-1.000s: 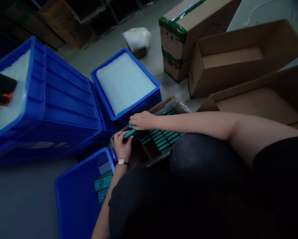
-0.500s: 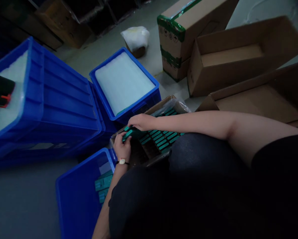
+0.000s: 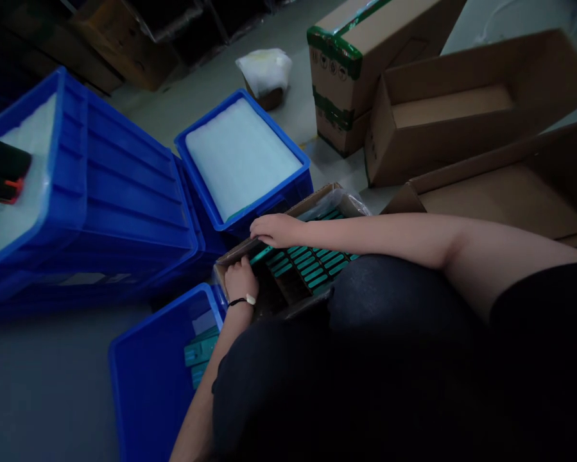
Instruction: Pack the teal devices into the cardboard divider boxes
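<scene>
A smooth grey floor runs under everything, with dim shelving and brown cartons in shadow along the far edge. Three blue plastic crates (image 3: 124,192) stand on the left and near the person, their walls ribbed. The far crate (image 3: 278,128) is lined with a sheet of white foam (image 3: 242,157), and so is the large left one, where a black object with a red tip (image 3: 2,170) lies on the foam. The nearest crate (image 3: 158,317) holds a few stacked teal pieces (image 3: 200,353).

Three cartons stand to the upper right: one taped shut with green tape (image 3: 339,90) and two open and unfilled (image 3: 447,122). A white plastic bag (image 3: 264,67) sits on a small brown box.

Between the crates and the person's dark-clad knees (image 3: 398,308) lies an open cardboard box (image 3: 317,202), with clear film (image 3: 331,205) at its far corner. Inside are many slim teal bars (image 3: 307,266) in neat rows, over a dozen and too dim to count exactly.

The right hand (image 3: 276,231) lies over the box's far rim, its fingers close together and curved down toward the nearest bars. The left hand (image 3: 240,282), with a black cord (image 3: 242,301) on its wrist, sits curled at the near corner. Whether either hand grips anything cannot be told.
</scene>
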`<state>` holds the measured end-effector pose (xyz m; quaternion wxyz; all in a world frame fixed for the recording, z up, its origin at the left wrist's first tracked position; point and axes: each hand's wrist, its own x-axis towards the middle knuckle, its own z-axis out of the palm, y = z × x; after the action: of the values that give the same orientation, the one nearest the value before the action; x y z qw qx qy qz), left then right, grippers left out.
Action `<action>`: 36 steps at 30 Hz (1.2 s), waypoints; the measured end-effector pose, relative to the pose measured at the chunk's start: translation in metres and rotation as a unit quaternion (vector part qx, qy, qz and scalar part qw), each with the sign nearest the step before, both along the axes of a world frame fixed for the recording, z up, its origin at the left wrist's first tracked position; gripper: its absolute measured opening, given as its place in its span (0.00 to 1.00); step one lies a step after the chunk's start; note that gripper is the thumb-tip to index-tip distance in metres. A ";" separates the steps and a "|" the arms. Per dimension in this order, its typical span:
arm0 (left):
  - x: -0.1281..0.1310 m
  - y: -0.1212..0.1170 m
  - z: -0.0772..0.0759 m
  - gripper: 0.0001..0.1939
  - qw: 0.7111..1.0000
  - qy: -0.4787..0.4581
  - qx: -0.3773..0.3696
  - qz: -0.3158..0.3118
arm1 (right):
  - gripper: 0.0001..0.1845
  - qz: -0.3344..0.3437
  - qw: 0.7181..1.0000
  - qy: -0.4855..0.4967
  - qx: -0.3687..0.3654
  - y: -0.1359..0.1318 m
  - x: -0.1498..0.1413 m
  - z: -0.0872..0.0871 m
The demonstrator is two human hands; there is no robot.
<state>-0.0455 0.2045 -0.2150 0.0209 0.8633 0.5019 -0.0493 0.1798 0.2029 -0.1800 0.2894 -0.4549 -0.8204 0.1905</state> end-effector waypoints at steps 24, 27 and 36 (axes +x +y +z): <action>0.012 -0.010 0.028 0.22 0.984 -0.074 0.046 -0.153 | 0.15 -0.084 0.992 0.092 -0.028 -0.004 0.014 0.014; 0.021 0.003 0.037 0.27 0.977 -0.073 0.026 -0.197 | 0.15 -0.090 0.990 0.107 -0.020 -0.005 0.015 0.018; 0.061 0.010 0.048 0.22 0.941 -0.057 -0.097 -0.319 | 0.16 -0.105 0.987 0.123 0.017 -0.006 0.025 0.063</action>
<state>0.0151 0.2142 -0.1669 0.1158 0.9733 0.1912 -0.0528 0.2050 0.1968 -0.1166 0.4139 -0.5065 -0.7295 0.2000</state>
